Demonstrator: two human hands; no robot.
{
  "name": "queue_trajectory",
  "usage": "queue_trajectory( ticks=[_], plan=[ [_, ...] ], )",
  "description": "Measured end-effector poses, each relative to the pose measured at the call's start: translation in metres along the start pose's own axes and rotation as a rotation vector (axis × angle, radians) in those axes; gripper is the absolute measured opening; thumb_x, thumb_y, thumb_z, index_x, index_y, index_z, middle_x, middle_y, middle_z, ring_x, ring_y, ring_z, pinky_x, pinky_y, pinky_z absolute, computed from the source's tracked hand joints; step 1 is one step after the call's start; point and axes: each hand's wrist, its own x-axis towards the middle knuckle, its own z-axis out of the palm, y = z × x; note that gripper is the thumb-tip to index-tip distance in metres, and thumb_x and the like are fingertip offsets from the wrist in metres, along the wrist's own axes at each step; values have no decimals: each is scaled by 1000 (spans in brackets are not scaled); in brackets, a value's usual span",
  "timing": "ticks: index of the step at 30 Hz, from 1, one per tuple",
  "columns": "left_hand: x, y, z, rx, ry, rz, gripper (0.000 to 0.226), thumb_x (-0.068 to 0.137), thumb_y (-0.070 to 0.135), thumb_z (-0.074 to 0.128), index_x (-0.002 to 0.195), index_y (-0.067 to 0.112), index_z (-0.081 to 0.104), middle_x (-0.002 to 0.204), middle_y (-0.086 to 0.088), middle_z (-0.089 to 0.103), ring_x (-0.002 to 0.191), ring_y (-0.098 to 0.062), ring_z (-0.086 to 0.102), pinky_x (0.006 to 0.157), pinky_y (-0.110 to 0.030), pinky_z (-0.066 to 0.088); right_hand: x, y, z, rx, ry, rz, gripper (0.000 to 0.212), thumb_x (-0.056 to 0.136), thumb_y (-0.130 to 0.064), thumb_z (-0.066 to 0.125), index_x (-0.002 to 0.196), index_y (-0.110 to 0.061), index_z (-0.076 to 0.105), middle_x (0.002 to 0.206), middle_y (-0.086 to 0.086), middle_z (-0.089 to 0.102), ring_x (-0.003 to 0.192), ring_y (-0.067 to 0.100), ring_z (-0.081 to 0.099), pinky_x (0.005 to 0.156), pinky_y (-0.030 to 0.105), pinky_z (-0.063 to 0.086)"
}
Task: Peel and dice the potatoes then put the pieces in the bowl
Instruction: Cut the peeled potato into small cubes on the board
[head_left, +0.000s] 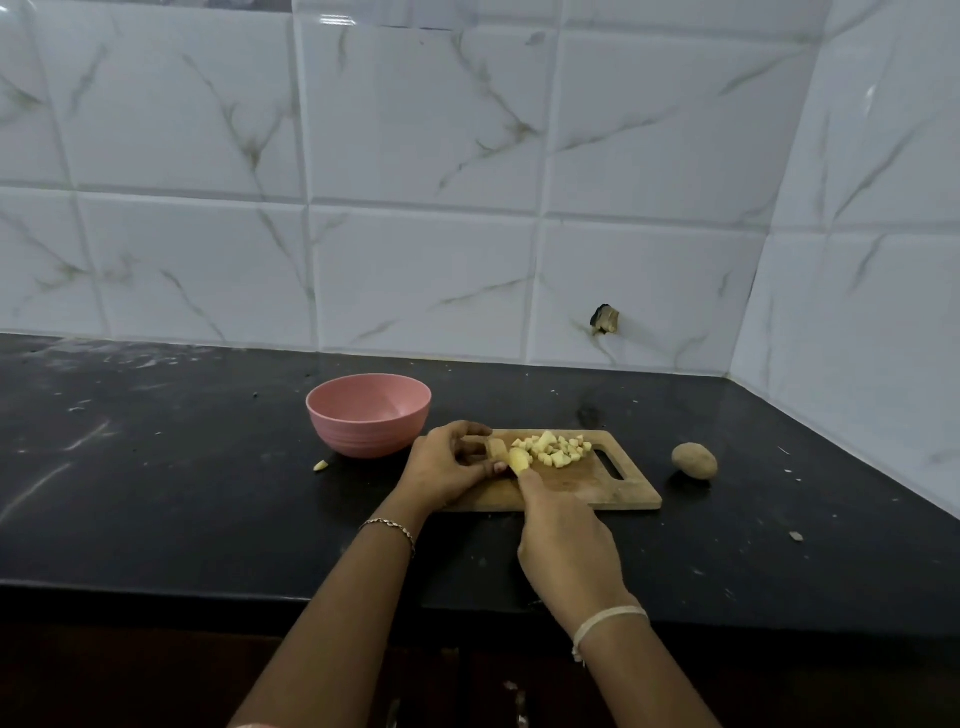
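A wooden cutting board (618, 488) lies on the black counter with a pile of diced potato (558, 449) on its far half. My left hand (447, 467) pinches a peeled potato piece (518, 460) at the board's left end. My right hand (569, 545) comes in from the near side, fingers curled as round a knife handle and the index finger stretched up to the potato piece. The knife itself is hidden under the hand. A pink bowl (369, 415) stands just left of the board; its visible inside looks bare. One unpeeled potato (694, 460) lies right of the board.
A stray potato bit (320, 465) lies on the counter in front of the bowl. A white marble-tiled wall runs behind and along the right side, forming a corner. The counter's front edge (156, 592) is close below my arms. Small crumbs dot the counter.
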Motion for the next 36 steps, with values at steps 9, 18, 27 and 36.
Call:
queue_trajectory(
  ticks=[9,18,27,36],
  plan=[
    [0,-1,1,20,-4,-9,50,71,18,87,116,12,66,102,-2,73,92,-3,68,75,-6,50,-13,4,7,71,194,14,27,102,-23,43,126,-28,32,85,-10,52,70,3,51,52,19,34],
    [0,1,-1,51,-8,7,46,74,19,85,116,12,68,104,-1,73,90,-2,66,71,-2,48,-10,4,10,46,166,-14,30,102,-21,41,128,-30,29,90,-8,51,78,7,52,63,22,40],
    [1,3,-1,71,20,-2,48,73,24,86,117,14,69,106,0,73,87,1,61,65,3,42,-12,2,7,26,148,-25,31,102,-19,41,129,-28,31,87,-8,49,74,8,48,59,21,33],
    [1,2,0,57,13,-9,44,75,20,83,116,11,69,105,-2,73,91,-1,63,66,2,43,-9,-13,11,0,176,-56,41,101,-12,38,139,-25,31,101,-1,60,89,15,59,66,25,39]
  ],
)
